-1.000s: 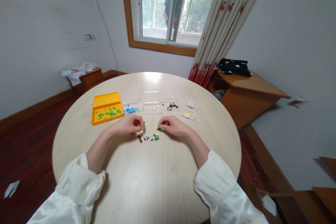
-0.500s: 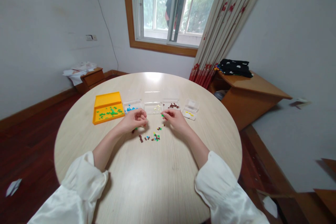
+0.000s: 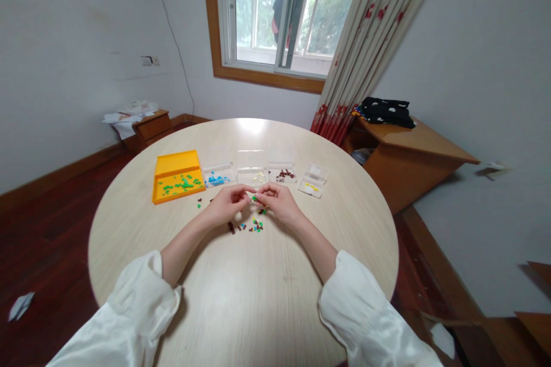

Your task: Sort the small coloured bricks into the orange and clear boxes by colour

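Note:
Over the middle of the round table (image 3: 258,287), my two hands meet almost fingertip to fingertip. My right hand (image 3: 279,204) is closed in a pinch on a small green toy brick (image 3: 255,199). The fingers of my left hand (image 3: 228,205) are curled together beside it; whatever they hold is too small or hidden to make out. Just below the hands lies a scatter of tiny brown, green, blue and yellow bricks (image 3: 257,226). A longer brown brick (image 3: 231,229) rests left of these, and a few loose bricks (image 3: 199,205) lie left of my left hand.
Behind my hands stands a row of boxes: a yellow case (image 3: 176,165) of green bricks, then clear boxes with blue bricks (image 3: 218,180), cream bricks (image 3: 259,176), brown bricks (image 3: 286,174) and yellow bricks (image 3: 311,186). A wooden cabinet (image 3: 424,137) stands beyond the table's right edge.
My hands have drawn together: the left moved right, and the right moved left and slightly down with the green brick. Loose bricks at the left and the blue bricks' box are now uncovered.

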{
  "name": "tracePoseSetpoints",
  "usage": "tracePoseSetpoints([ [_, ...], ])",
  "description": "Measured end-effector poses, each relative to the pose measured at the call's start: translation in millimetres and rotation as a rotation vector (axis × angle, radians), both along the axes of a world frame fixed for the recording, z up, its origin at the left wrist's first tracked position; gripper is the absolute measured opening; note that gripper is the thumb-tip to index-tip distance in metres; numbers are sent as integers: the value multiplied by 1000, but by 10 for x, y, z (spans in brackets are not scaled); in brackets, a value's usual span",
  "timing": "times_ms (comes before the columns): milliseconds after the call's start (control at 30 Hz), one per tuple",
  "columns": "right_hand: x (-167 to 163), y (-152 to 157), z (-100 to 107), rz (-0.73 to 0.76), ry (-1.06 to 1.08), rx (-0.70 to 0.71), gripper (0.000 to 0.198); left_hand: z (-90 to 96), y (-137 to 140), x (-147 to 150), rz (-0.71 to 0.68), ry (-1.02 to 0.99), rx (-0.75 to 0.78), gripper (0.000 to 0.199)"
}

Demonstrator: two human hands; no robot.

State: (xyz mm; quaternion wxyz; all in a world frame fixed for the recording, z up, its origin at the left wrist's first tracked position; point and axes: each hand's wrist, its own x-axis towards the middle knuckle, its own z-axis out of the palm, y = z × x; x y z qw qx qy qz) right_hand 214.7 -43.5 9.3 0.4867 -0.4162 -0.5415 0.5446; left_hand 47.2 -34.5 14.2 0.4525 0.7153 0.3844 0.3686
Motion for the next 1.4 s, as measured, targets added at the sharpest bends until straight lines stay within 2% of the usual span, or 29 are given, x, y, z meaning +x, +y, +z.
tracePoseSetpoints([
  [267,-33,-11,-12,-24,25,-22,41,-89,28,5,-17,-8,-3,22],
  [433,-19,-10,-36,12,-57,-7,37,-7,20,-10,55,-31,-25,20],
  [533,45,-2,-19,-17,-202,78,26,69,90,-131,275,-94,3,21],
  [667,191,-9,66,-48,-486,254,7,88,311,-475,743,-143,121,16],
  [733,264,-21,111,-15,-594,293,8,60,411,-663,952,-94,153,15],
  [833,337,-42,140,72,-706,321,9,20,469,-856,1109,115,228,13],
  [933,359,-55,132,131,-794,340,8,9,442,-931,1112,364,312,13],
  [1000,356,-60,126,146,-840,354,10,6,423,-956,1097,460,338,15],
  [1400,357,-77,140,152,-953,351,4,-148,473,-1091,1047,729,241,26],
])
